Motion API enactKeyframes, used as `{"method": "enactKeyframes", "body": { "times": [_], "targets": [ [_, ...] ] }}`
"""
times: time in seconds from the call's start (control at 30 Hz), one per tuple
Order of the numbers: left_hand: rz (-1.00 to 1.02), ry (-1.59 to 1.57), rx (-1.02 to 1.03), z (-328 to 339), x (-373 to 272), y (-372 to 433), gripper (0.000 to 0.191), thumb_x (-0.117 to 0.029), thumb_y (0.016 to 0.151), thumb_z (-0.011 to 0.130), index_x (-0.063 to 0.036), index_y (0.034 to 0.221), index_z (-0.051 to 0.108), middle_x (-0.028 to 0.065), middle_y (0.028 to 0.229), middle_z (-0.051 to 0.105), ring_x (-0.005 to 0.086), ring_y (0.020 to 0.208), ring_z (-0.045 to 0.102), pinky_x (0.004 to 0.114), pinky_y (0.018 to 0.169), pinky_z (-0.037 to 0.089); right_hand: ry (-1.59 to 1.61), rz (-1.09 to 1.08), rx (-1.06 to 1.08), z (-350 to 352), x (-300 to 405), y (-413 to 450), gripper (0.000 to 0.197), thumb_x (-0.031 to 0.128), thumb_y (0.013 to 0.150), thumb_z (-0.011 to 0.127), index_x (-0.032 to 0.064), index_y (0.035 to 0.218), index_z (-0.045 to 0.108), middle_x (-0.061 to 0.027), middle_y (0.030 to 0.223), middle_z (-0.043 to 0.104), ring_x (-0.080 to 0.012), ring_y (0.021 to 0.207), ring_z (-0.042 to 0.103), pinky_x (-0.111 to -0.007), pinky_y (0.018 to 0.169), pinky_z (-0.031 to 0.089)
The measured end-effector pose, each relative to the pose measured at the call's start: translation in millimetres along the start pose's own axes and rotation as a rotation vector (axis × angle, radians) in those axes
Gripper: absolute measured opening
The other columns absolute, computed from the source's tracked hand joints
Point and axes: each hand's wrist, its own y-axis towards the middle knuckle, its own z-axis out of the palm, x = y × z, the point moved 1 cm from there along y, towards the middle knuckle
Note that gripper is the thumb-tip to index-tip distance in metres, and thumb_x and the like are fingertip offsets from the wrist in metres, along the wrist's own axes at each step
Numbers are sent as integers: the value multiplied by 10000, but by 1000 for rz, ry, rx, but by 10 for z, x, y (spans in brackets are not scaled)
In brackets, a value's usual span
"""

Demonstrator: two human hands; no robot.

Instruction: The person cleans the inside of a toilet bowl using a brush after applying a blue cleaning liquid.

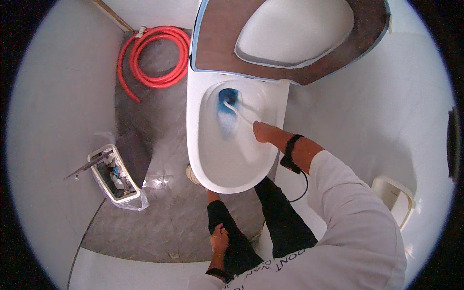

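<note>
My right hand [263,132] is closed around the handle of a white toilet brush [241,116], over the right side of a white toilet bowl [208,174]. The brush reaches down and left to the drain, where blue liquid [227,95] lies; its head is hidden there. Whitish foam or spray marks show just in front of the blue. My left hand [219,239] rests near my left knee on black trousers, its fingers loosely bent; whether it holds anything is not clear. The toilet seat [217,40], with a brown pad, and the lid stand raised behind the bowl.
A coiled red hose [159,85] lies on the grey floor left of the toilet. An open, bag-lined waste bin [127,198] holding rubbish stands by the left wall. A cream-coloured container [389,192] is at the right wall. My legs stand at the bowl's front.
</note>
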Motion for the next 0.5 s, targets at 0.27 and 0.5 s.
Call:
{"method": "enactKeyframes", "body": {
  "times": [0.27, 0.5],
  "targets": [
    [-198, -72, 12, 18, -92, -18, 238, -203, 717, 391, -88, 910, 470, 106, 834, 518, 277, 711, 500, 349, 634, 389, 51, 65, 164, 217, 222, 104, 227, 16, 589, 452, -102, 771, 387, -237, 681, 493, -318, 641, 512, -365, 558, 402],
    [-120, 3, -12, 15, -234, 20, 203, -182, 703, 408, -84, 865, 480, 121, 778, 525, 280, 655, 504, 357, 574, 398, 107, 113, -59, -263, -94, 65, 254, 41, 607, 446, -122, 788, 374, -226, 643, 489, -306, 610, 517, -359, 468, 406]
  ]
}}
